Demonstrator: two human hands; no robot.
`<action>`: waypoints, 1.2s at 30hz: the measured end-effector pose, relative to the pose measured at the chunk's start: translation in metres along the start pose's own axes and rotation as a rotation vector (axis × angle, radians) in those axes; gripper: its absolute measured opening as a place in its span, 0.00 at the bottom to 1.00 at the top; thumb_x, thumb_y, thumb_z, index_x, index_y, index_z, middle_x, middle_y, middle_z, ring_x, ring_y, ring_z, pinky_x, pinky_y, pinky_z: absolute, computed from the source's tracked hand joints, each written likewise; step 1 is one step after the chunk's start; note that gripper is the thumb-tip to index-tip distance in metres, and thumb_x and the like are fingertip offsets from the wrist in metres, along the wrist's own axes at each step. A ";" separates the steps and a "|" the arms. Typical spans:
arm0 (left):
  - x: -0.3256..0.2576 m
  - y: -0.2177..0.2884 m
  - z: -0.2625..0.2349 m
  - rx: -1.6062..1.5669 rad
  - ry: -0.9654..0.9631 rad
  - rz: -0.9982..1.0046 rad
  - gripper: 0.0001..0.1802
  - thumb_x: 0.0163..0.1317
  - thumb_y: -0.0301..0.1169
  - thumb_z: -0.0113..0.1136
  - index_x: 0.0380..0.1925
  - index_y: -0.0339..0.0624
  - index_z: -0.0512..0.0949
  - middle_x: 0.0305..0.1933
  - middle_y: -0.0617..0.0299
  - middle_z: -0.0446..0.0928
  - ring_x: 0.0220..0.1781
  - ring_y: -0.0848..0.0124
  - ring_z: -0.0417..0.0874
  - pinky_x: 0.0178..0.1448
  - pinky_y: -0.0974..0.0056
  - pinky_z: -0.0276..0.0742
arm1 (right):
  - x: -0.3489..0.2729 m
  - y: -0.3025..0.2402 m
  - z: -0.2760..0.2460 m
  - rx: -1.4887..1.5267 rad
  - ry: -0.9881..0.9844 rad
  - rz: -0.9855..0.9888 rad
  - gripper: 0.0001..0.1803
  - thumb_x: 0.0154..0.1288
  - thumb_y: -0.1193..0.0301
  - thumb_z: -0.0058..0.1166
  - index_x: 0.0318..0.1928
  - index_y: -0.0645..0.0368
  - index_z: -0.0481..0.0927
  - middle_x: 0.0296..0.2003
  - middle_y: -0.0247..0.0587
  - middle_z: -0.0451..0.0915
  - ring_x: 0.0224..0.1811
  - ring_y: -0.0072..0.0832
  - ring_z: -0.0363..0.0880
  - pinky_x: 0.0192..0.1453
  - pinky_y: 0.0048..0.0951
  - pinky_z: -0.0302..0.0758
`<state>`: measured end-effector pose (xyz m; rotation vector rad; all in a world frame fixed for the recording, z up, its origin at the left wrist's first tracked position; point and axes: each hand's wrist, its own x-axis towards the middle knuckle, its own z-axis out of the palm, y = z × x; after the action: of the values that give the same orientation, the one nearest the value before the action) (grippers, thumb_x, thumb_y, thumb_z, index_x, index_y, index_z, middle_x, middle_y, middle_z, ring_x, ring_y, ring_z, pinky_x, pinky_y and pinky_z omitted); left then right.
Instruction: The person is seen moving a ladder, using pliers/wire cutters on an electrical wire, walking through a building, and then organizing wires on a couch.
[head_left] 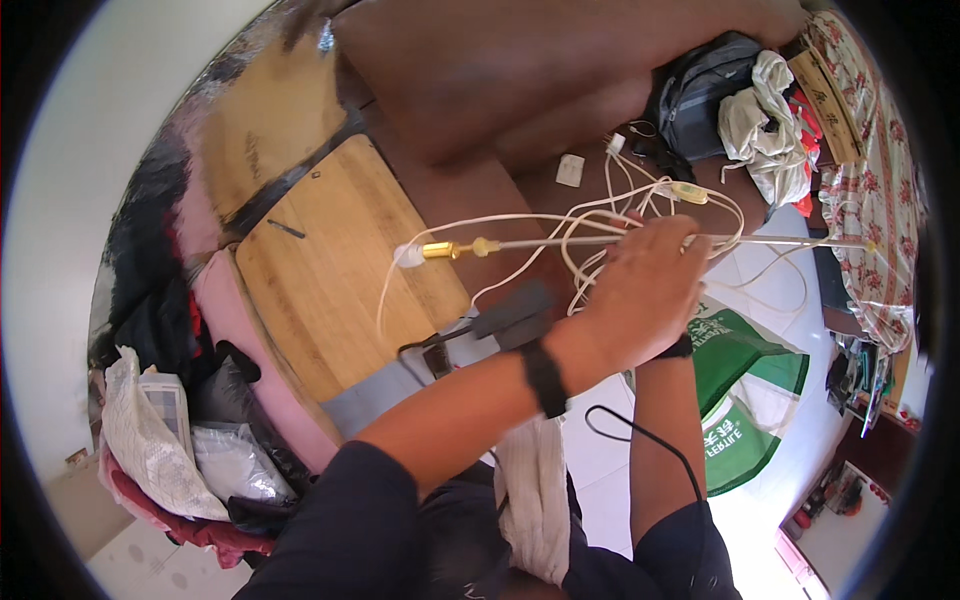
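My left hand [645,285], with a dark band at its wrist, is closed around a thin metal lamp pole [560,242] and loops of white cord [590,212]. The pole lies roughly level across the view. Its left end carries a gold-coloured lamp socket [440,250] and a pale bulb [409,255]. An oval in-line switch [689,192] sits on the cord just beyond the hand, and a white plug [615,144] lies farther off. My right forearm [663,440] rises from below; its hand is mostly hidden behind the left one, so its fingers do not show.
A wooden board [340,260] lies at left, with a small dark stick [286,229] on it. Beyond are a brown sofa [500,70] and a dark backpack [710,90]. A green and white bag [750,400] stands below right. Clothes and packages [180,440] are heaped at lower left.
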<state>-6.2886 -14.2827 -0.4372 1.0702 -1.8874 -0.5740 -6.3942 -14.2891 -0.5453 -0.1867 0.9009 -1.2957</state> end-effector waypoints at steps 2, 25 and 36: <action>-0.022 -0.016 -0.026 -0.005 -0.033 0.002 0.22 0.52 0.29 0.63 0.48 0.39 0.72 0.51 0.52 0.72 0.52 0.53 0.75 0.53 0.55 0.73 | 0.027 -0.003 0.000 -0.010 0.078 -0.023 0.22 0.76 0.58 0.39 0.56 0.64 0.69 0.51 0.53 0.78 0.55 0.41 0.77 0.60 0.43 0.75; -0.205 -0.080 -0.096 0.111 -0.249 -0.582 0.19 0.54 0.23 0.60 0.47 0.36 0.71 0.47 0.48 0.73 0.45 0.50 0.77 0.47 0.56 0.76 | 0.133 -0.055 -0.100 0.131 0.483 -0.114 0.15 0.75 0.67 0.35 0.50 0.66 0.68 0.45 0.52 0.77 0.48 0.46 0.79 0.56 0.50 0.78; -0.241 -0.086 -0.081 0.115 -0.296 -0.723 0.19 0.56 0.24 0.59 0.48 0.36 0.71 0.48 0.46 0.73 0.44 0.49 0.77 0.44 0.56 0.77 | 0.178 -0.037 -0.120 0.098 0.449 -0.035 0.11 0.73 0.69 0.41 0.49 0.62 0.68 0.42 0.50 0.78 0.46 0.46 0.80 0.53 0.51 0.81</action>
<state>-6.1192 -14.1212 -0.5682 1.8432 -1.7567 -1.0841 -6.5023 -14.4149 -0.6861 0.1745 1.2120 -1.4386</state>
